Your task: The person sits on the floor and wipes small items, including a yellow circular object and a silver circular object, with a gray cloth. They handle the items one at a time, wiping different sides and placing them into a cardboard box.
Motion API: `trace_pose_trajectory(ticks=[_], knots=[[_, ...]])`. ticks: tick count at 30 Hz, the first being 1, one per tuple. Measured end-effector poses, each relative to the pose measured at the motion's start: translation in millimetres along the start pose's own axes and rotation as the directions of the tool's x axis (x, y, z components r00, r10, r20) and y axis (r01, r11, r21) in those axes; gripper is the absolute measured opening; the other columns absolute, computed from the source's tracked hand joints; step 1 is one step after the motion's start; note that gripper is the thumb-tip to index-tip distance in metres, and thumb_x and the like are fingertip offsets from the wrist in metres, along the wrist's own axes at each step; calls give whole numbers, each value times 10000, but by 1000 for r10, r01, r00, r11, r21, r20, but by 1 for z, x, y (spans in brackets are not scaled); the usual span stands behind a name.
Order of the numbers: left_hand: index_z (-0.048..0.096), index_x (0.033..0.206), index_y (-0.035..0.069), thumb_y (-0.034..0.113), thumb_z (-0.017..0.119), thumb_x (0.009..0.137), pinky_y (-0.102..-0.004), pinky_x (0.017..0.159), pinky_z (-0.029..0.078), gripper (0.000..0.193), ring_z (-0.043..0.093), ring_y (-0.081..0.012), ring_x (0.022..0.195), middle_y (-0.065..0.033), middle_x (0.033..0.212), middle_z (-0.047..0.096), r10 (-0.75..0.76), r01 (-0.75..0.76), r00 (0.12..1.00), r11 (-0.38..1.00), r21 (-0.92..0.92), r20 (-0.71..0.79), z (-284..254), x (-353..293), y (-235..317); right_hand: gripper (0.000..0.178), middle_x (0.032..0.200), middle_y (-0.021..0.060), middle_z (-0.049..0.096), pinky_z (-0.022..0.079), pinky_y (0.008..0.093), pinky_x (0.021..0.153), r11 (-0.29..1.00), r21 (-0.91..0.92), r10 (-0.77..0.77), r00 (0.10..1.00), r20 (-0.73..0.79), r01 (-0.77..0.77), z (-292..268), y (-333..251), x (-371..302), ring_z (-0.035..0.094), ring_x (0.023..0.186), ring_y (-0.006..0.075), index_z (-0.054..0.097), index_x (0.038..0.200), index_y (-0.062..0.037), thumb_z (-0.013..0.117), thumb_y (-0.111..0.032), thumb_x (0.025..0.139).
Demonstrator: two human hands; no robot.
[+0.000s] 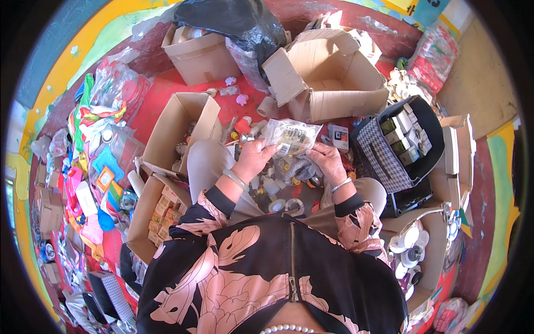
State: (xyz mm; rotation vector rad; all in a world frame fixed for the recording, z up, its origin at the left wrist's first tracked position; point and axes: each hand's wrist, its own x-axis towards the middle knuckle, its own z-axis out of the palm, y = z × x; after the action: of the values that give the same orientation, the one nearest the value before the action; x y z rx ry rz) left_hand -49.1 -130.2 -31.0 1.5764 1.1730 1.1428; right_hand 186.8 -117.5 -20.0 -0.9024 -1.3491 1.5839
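A clear plastic packet (293,135) with dark print and a small white label is stretched between my two hands, above my lap. My left hand (253,160) pinches its left lower edge between thumb and fingers. On the other side, my right hand (329,162) grips the right lower corner. What lies inside the packet is pale and cannot be made out. Beneath my hands, a grey cloth (301,168) lies on a heap of small mixed objects between my knees, among them a white ring-shaped piece (294,207).
Cardboard boxes surround me: an open one (347,103) ahead, another (177,129) at left, and one with small packs (157,234) nearer. A checked black bin (384,147) holding small boxes stands at right. Colourful loose items (100,178) cover the far left floor. A black plastic bag (239,28) sits at the back.
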Motion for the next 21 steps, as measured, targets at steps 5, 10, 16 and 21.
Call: trace_pose_trajectory(ticks=[5, 10, 16, 21], knots=[[611, 1026, -1, 168, 605, 856, -248, 636, 502, 240, 587, -99, 735, -32, 872, 631, -249, 202, 961, 928, -313, -118, -33, -10, 24, 326, 941, 30, 631, 453, 204, 700, 990, -90, 99, 990, -103, -109, 7, 13, 8, 549, 786, 64, 593, 1113, 22, 615, -82, 805], [573, 1014, 5, 188, 602, 854, -258, 650, 492, 245, 603, -136, 785, -42, 908, 619, -302, -44, 858, 763, -645, -416, -120, -45, 38, 236, 937, 56, 639, 454, 211, 747, 975, -170, 122, 983, -136, -144, -6, 9, 4, 577, 819, 102, 633, 1029, 28, 576, -91, 834], [564, 971, 19, 191, 623, 841, -296, 688, 505, 223, 615, -204, 811, -65, 900, 621, -411, -366, 438, 731, -576, -800, -238, -143, 3, 227, 938, 108, 639, 504, 296, 751, 976, -55, 202, 973, -111, -209, -15, 21, 3, 623, 828, 190, 593, 1037, 45, 512, -93, 876], [522, 1073, 26, 51, 567, 853, -378, 798, 532, 226, 544, -206, 976, -78, 1084, 542, -493, -594, 116, 662, -457, -863, -288, -243, -34, 240, 943, 114, 635, 507, 319, 759, 962, 40, 271, 961, -58, -269, -15, 32, 0, 623, 831, 205, 600, 1003, 42, 518, -145, 877]])
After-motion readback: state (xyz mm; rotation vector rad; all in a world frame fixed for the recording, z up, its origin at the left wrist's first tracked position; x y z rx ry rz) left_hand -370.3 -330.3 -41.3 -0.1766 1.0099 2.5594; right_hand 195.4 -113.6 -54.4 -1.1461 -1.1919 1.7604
